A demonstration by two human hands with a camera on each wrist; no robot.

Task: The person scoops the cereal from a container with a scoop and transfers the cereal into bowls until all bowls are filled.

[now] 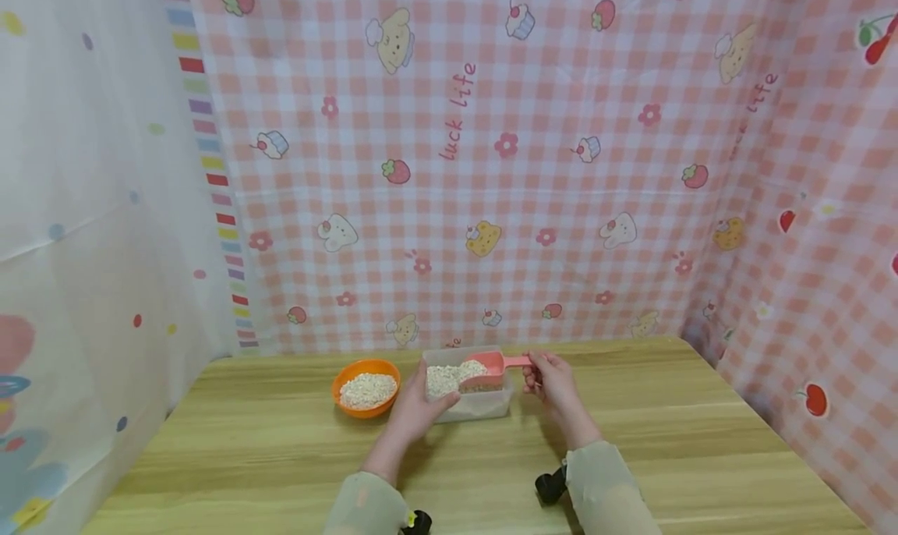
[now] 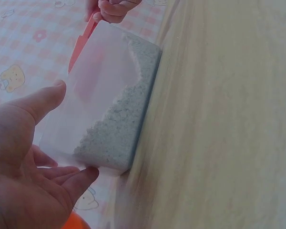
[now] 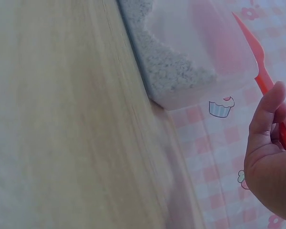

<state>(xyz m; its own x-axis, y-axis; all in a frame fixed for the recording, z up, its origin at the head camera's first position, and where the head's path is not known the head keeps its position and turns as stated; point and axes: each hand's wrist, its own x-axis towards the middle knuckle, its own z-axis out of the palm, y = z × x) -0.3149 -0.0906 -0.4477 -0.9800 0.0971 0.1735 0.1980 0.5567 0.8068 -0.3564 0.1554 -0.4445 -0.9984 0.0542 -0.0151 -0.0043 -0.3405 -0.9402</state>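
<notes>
A translucent plastic box (image 1: 474, 407) of pale oat-like flakes (image 1: 442, 381) stands on the table. My left hand (image 1: 415, 410) rests against its left end, fingers fairly straight, with the thumb by the near rim. In the left wrist view the fingertips (image 2: 89, 175) touch the box's lower corner. My right hand (image 1: 554, 383) pinches the handle of a pink scoop (image 1: 495, 365) at the right. The scoop's bowl lies inside the box, with flakes at its mouth; through the cloudy wall (image 3: 181, 28) it shows only as a pink blur.
An orange bowl (image 1: 367, 412) holding similar flakes stands left of the box, close to my left hand. The wooden table (image 1: 281, 472) ends at a pink checked cloth (image 1: 449, 285) behind. A black wrist device (image 1: 550, 486) sits by the right sleeve.
</notes>
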